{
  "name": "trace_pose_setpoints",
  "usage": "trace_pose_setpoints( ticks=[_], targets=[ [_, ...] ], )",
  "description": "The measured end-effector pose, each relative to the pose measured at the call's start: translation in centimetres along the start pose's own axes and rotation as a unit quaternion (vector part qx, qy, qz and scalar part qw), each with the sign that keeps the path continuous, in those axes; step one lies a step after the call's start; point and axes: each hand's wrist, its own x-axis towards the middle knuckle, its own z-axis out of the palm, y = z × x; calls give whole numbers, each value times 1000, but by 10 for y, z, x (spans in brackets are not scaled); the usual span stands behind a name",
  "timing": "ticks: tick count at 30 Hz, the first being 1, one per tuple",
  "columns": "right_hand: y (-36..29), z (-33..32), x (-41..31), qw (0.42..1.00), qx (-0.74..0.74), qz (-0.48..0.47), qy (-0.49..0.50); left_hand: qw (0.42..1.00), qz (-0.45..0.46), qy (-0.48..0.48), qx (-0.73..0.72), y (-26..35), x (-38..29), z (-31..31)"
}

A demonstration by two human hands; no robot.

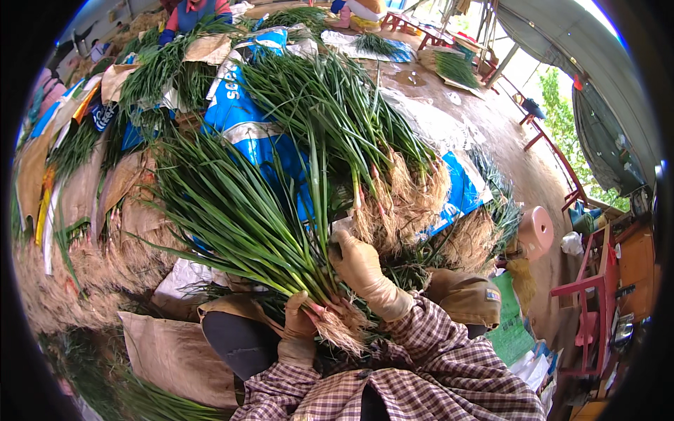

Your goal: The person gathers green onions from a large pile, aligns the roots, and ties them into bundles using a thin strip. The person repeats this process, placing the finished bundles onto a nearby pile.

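Observation:
My left hand [299, 322], in a pale glove, is closed around the pinkish lower stems of a bunch of onion-like plants [247, 221]. Their tangled roots [345, 327] hang out beside its fingers, and the long green leaves fan to the upper left. Just above, my gloved right hand [362, 268] has its thumb and fingers curled on an upright stalk [317, 200] at the bunch's right side. Its fingertips are partly hidden. Beyond my hands, a larger heap of the same plants [337, 116] lies on a blue and white plastic sack [247, 123], roots towards me.
More rooted plants [95, 273] are piled at left between brown sheets [179, 358]. A pink cylindrical object [536, 233] stands at right, near a red wooden stool frame [592, 289]. A person in blue sleeves [192, 16] works at the far side; another person [363, 10] sits behind.

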Motion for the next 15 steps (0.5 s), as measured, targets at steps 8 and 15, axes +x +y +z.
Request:
trace_pose_setpoints(
  ticks=[8, 15],
  targets=[
    [1, -14, 10, 997, 7, 24, -74, 1000, -18, 2, 15, -3, -3, -30],
    [-11, -12, -17, 990, 91, 94, 43, 997, 17, 76, 5, -9, 5, 39]
  ],
)
